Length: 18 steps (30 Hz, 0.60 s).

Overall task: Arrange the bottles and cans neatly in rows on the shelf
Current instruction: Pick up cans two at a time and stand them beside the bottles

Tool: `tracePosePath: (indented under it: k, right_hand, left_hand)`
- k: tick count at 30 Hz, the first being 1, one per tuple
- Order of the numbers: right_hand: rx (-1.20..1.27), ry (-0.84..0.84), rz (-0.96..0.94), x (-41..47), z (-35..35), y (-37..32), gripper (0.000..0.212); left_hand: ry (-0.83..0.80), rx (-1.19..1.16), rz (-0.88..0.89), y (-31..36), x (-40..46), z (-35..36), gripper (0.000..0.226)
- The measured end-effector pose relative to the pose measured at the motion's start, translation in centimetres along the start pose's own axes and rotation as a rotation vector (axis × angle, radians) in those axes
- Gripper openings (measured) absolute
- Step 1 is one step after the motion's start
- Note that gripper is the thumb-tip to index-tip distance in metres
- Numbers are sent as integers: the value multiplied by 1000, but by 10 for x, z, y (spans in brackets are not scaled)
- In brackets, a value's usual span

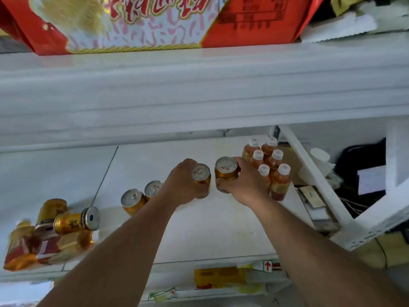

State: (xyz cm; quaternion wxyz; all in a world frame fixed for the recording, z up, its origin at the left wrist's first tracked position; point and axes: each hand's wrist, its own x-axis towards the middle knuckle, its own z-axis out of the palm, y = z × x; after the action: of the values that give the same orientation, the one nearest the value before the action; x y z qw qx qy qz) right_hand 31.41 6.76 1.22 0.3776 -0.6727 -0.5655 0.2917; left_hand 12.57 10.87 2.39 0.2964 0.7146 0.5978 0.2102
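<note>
On the white shelf [199, 229] my left hand [181, 182] grips a gold can [201, 179] standing upright. Just to its right, my right hand [245, 185] grips a second gold can [226, 172]. The two cans stand a small gap apart. Right of them, several orange bottles with white caps [269, 165] stand in two tidy rows; my right hand touches the nearest ones. Two more gold cans [132, 201] [153, 189] stand upright behind my left forearm. At the far left a gold can [76, 221] lies on its side atop a loose heap of cans and packets.
An upper white shelf [199, 89] overhangs, carrying a red and white box [143, 21]. A slanted white bracket [314, 180] borders the bottles on the right, with clutter and a black object [363, 160] beyond it. Price tags [266, 265] line the shelf's front edge.
</note>
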Motion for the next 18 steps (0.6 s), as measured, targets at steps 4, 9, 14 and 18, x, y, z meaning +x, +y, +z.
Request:
tracePosePath:
  k: [4,9,14,18]
  right_hand:
    - [26,11,22,16,5,5,46]
    - [26,28,39,39,20,23,47]
    - [-20,-3,66,72,38,42,32]
    - [-43,-7,102,91,48,54,43]
  left_hand:
    - [-23,-2,7,-3,19,3,58]
    - [-30,9,39,-4,40,10,53]
    - [-58,21,25,-7,59,14,51]
    - [-63,19,27,-10,69,16,39]
